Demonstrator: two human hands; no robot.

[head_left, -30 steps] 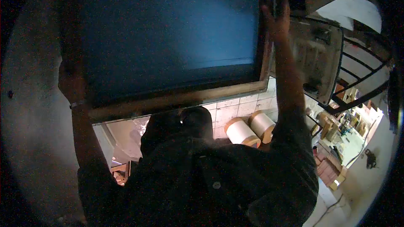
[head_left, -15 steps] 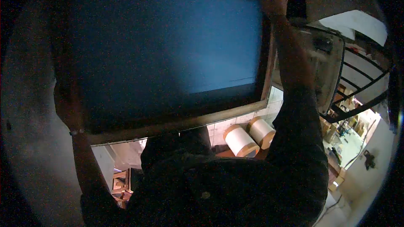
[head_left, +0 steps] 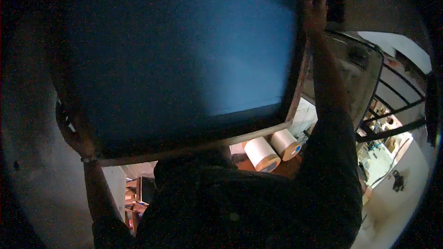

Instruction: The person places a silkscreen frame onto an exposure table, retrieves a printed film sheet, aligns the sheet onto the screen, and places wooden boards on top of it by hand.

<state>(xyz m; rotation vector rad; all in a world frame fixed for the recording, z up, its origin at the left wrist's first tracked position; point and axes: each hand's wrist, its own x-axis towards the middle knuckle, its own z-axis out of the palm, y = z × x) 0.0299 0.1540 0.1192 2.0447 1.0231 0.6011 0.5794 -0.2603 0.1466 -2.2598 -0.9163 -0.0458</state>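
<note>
A large wooden-framed screen with blue mesh (head_left: 184,55) is held up in front of me, filling most of the view. My left hand (head_left: 76,133) grips the frame's lower left corner. My right hand (head_left: 316,4) is raised and holds the frame's right edge near the top. My dark-sleeved arms and dark shirt fill the bottom of the view.
Two white rolls with tan ends (head_left: 270,150) lie on the floor below the frame, beside a tiled wall (head_left: 304,113). A flat panel (head_left: 353,71) and a black metal railing (head_left: 397,106) stand to the right. Cluttered floor with boxes shows lower right.
The frame has moved up and closer to me, covering more of the view. My right hand has risen along its right edge, and my left hand has dropped lower in the picture.
</note>
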